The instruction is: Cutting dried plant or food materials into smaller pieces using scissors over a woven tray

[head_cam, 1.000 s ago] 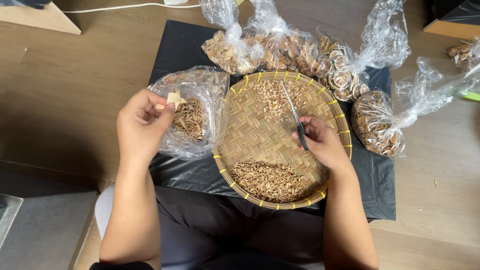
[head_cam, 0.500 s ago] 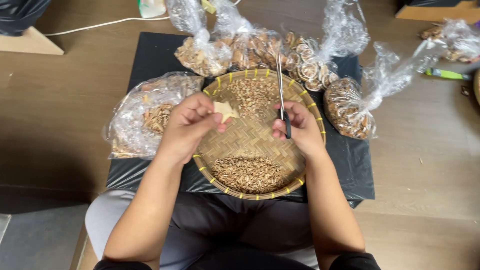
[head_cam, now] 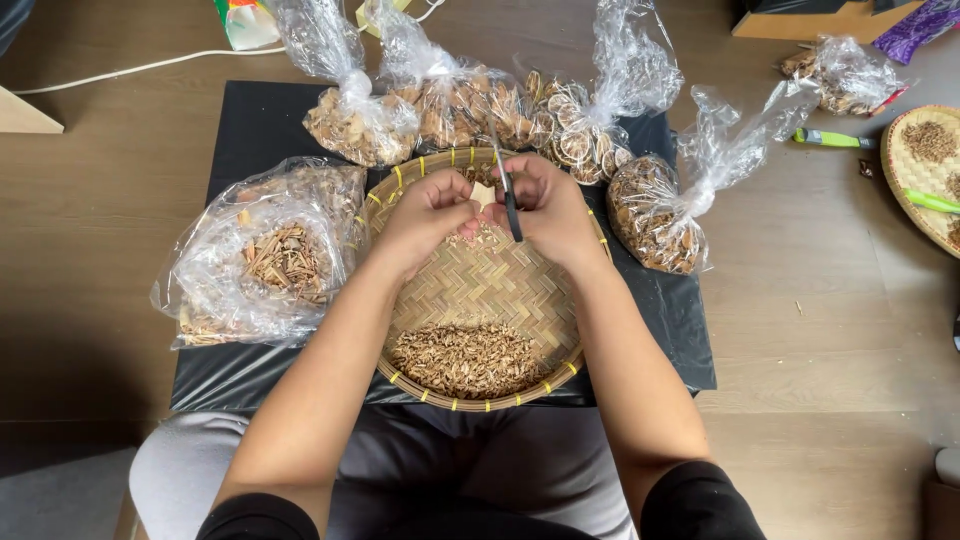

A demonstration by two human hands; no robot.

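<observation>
Two hands meet over one round woven tray [head_cam: 470, 290]. The left hand [head_cam: 425, 215] pinches one small pale piece [head_cam: 483, 193] between its fingertips, just above the tray's far half. The right hand [head_cam: 548, 210] is closed around one pair of dark scissors [head_cam: 508, 195] — the blades point up and touch the pale piece. In the tray lie two heaps of cut bits — one big brown heap [head_cam: 465, 358] near the person, one thin scatter [head_cam: 478, 238] under the hands. One open clear bag [head_cam: 262, 255] of dry sticks lies left of the tray. Four tied bags stand behind and right of it, on one black sheet [head_cam: 250, 125].
</observation>
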